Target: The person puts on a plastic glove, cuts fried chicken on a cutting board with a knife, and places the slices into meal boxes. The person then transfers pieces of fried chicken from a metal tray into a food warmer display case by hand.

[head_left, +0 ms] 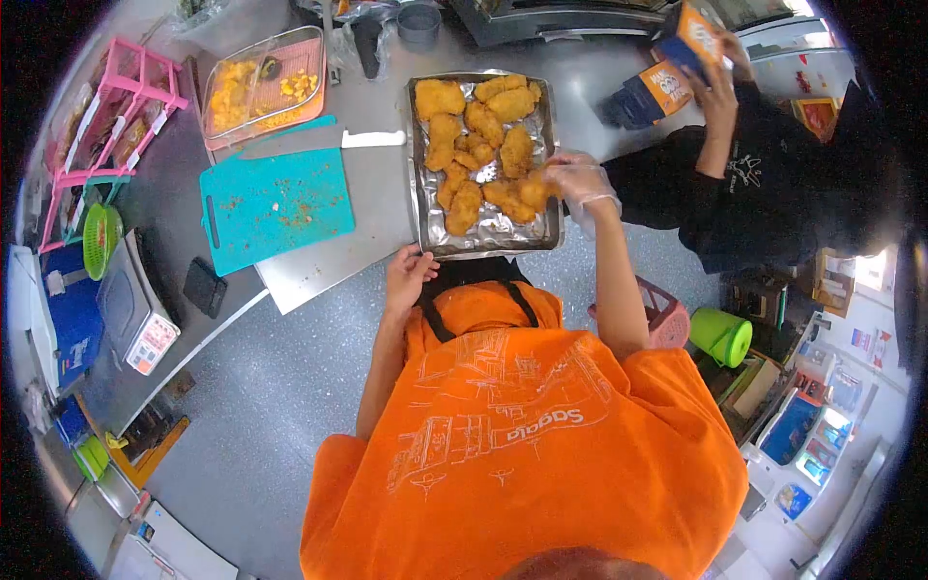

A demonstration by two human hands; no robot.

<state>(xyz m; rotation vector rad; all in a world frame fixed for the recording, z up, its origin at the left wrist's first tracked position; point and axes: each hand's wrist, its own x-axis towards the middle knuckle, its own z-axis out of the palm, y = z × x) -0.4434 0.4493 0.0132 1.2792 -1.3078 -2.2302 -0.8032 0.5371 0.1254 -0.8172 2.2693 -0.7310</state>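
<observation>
A metal tray (418,193) lined with foil holds several pieces of golden fried chicken (484,123). At its near left corner, my bare left hand (410,275) has its fingers curled against the rim. My right hand (582,181), in a clear plastic glove, is over the tray's right edge. Its fingers are closed on a piece of fried chicken (535,190), partly hidden by the hand. Left of the tray lies a knife with a white handle (374,139), beside a crumb-strewn teal cutting board (280,208).
A co-worker's hands (716,87) hold a printed box (693,41) at the right; another box (661,94) stands by it. A lidded container of yellow food (290,85) sits at the back left. A pink rack (116,106) and a scale (150,338) are further left.
</observation>
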